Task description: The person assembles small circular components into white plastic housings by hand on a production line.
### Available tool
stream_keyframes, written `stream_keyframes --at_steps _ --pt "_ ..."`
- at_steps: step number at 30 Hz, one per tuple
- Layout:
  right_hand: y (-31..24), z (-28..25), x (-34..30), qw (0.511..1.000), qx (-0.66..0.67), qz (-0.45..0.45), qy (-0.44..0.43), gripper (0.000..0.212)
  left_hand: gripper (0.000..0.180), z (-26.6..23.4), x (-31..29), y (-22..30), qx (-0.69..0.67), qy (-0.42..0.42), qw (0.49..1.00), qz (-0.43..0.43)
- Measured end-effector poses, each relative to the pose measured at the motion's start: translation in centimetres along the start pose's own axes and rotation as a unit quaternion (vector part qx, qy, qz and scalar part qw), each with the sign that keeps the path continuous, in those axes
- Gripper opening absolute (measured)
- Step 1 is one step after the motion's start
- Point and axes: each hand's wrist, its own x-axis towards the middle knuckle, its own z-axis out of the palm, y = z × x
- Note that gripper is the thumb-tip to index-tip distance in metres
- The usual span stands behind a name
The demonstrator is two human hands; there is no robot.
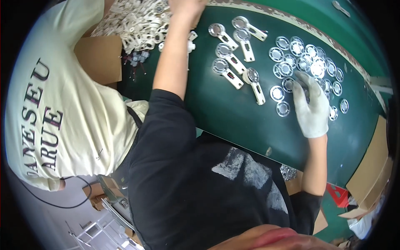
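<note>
Picking step, I'd say: white-gloved right hand (310, 98) half-curled over round shiny silver discs (283, 109), hold unclear — next needs one disc isolated. Bare left hand (187, 6) cropped — can't tell.

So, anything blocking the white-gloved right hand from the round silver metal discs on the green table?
Nothing visible. The white-gloved right hand is at the round silver metal discs, with no obstacle between; whether it grips one is unclear.

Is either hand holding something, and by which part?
Cannot be told: the gloved right hand is among the silver discs, no grip clear; the left hand is cut off at the top edge.
</note>
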Motion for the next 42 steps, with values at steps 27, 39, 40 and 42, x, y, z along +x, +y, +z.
stream_keyframes --at_steps 27,39,40,42 --pt "1.4 -1.6 2.2 0.977 -0.099 0.181 0.056 0.040 0.049 -5.2 -11.1 16.6 -0.248 -0.152 0.907 0.304" --pt "0.3 -2.4 0.9 0.967 -0.120 0.220 -0.047 0.033 0.043 -8.2 -10.5 18.4 -0.550 -0.057 0.759 0.344" --pt "-0.4 -2.3 1.3 0.958 -0.173 0.217 -0.075 0.033 0.045 -8.0 -10.5 18.3 -0.553 -0.058 0.758 0.342" --pt "-2.1 -2.3 1.7 0.971 -0.158 0.175 -0.048 0.032 0.045 -8.0 -10.3 17.7 -0.585 -0.056 0.738 0.332"
